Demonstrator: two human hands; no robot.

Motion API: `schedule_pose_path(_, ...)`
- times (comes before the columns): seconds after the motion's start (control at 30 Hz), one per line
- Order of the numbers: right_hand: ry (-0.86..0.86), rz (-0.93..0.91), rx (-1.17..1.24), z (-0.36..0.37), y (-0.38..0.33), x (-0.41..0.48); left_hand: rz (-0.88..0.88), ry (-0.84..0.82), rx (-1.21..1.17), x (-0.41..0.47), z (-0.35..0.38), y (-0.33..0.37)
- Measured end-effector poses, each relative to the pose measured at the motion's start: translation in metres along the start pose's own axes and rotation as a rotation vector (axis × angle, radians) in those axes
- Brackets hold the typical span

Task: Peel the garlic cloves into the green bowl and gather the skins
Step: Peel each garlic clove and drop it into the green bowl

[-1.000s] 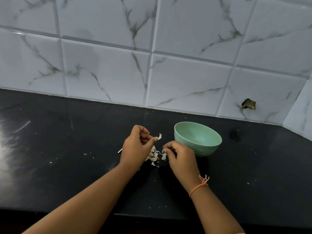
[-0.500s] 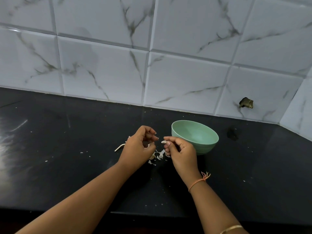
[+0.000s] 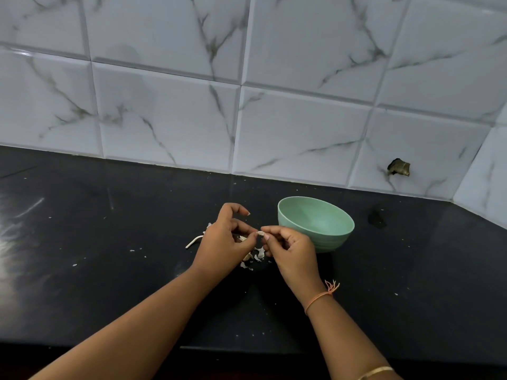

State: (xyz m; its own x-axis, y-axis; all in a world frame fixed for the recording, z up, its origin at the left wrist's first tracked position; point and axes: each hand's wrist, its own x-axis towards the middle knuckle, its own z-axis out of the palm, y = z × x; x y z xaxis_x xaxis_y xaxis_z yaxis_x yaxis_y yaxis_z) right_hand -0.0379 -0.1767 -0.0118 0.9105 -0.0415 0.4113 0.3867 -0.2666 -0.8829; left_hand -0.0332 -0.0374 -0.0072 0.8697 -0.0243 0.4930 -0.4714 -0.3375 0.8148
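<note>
A small pale garlic clove (image 3: 260, 233) is held just above the counter, between the fingertips of both hands, a little left of the green bowl (image 3: 333, 238) and about level with its rim. The left hand (image 3: 223, 244) pinches the clove's left end with thumb and a finger, its index finger curled up and arched above the rest. The right hand (image 3: 292, 252) grips the clove's right end between thumb and forefinger, its other fingers curled in beneath; its knuckles overlap the bowl's near-left wall in this view, and I cannot tell whether they touch it.

Below and between the hands, a loose heap of garlic skins (image 3: 253, 259) lies on the black countertop (image 3: 123, 283), partly hidden by the left hand. A thin, pale, curved stem piece (image 3: 193, 241) lies just left of the left hand, and tiny white flecks are scattered across the counter around it. The bowl stands upright on the counter, near the back wall.

The right wrist wears an orange thread bracelet (image 3: 321, 296) with a frayed knot, and further up that forearm, at the bottom edge, sits a gold bangle (image 3: 375, 372). A dark smudge (image 3: 377, 218) marks the counter right of the bowl. Behind runs a wall of white marble-veined tiles (image 3: 296, 138), one of them with a chipped hole (image 3: 399, 168) at the right
</note>
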Motion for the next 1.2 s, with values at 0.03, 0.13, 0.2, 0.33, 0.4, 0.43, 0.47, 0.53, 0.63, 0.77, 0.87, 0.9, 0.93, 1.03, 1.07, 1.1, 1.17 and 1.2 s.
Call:
schedule_pose_path(0.03, -0.015, -0.004, -0.014, 0.000, 0.000, 0.000, -0.006, 0.008, -0.006, 0.000, 0.000, 0.000)
schedule_pose_path(0.13, -0.048, -0.022, -0.036, 0.002, 0.000, -0.002, -0.011, 0.018, -0.009, 0.001, 0.000, -0.001)
schedule_pose_path(0.2, -0.049, -0.028, -0.043, 0.002, 0.001, -0.002, -0.010, 0.015, -0.003, 0.001, 0.000, -0.002)
schedule_pose_path(0.33, -0.043, -0.032, -0.052, 0.003, 0.000, -0.003, -0.010, 0.011, -0.007, 0.001, 0.001, -0.002)
schedule_pose_path(0.4, -0.041, -0.025, -0.058, 0.003, -0.001, -0.003, -0.011, 0.011, -0.020, 0.001, 0.001, -0.001)
schedule_pose_path(0.43, -0.040, -0.018, -0.051, 0.003, -0.001, -0.003, -0.014, 0.010, -0.029, 0.001, 0.001, 0.000)
schedule_pose_path(0.47, -0.039, -0.008, -0.033, 0.003, -0.003, -0.004, -0.021, 0.010, -0.040, 0.001, 0.001, 0.000)
schedule_pose_path(0.53, -0.039, 0.015, 0.020, 0.003, -0.005, -0.004, -0.038, 0.014, -0.059, 0.001, 0.001, 0.001)
schedule_pose_path(0.63, -0.045, 0.035, 0.100, 0.004, -0.008, -0.004, -0.055, 0.023, -0.063, 0.002, 0.002, 0.000)
schedule_pose_path(0.77, -0.030, 0.033, 0.149, 0.004, -0.010, -0.004, -0.059, 0.038, -0.034, 0.002, 0.003, -0.001)
schedule_pose_path(0.87, 0.051, 0.048, 0.250, 0.002, -0.011, -0.002, -0.068, 0.101, -0.004, 0.002, 0.001, -0.002)
schedule_pose_path(0.9, 0.067, 0.060, 0.283, 0.001, -0.011, -0.001, -0.068, 0.118, -0.002, 0.002, 0.000, -0.002)
schedule_pose_path(0.93, 0.071, 0.074, 0.307, 0.000, -0.011, -0.001, -0.061, 0.125, 0.002, 0.002, 0.000, -0.003)
schedule_pose_path(1.03, 0.058, 0.105, 0.308, 0.000, -0.011, -0.001, -0.024, 0.114, 0.041, 0.001, 0.002, -0.002)
schedule_pose_path(1.07, 0.055, 0.109, 0.295, 0.000, -0.011, -0.001, -0.017, 0.111, 0.054, 0.001, 0.002, -0.002)
schedule_pose_path(1.1, 0.053, 0.111, 0.284, 0.000, -0.011, -0.001, -0.010, 0.113, 0.060, 0.001, 0.003, -0.002)
schedule_pose_path(1.17, 0.053, 0.118, 0.263, 0.000, -0.010, -0.001, -0.005, 0.121, 0.066, 0.002, 0.003, -0.003)
schedule_pose_path(1.2, 0.052, 0.119, 0.245, 0.001, -0.009, -0.001, -0.006, 0.117, 0.068, 0.002, 0.003, -0.004)
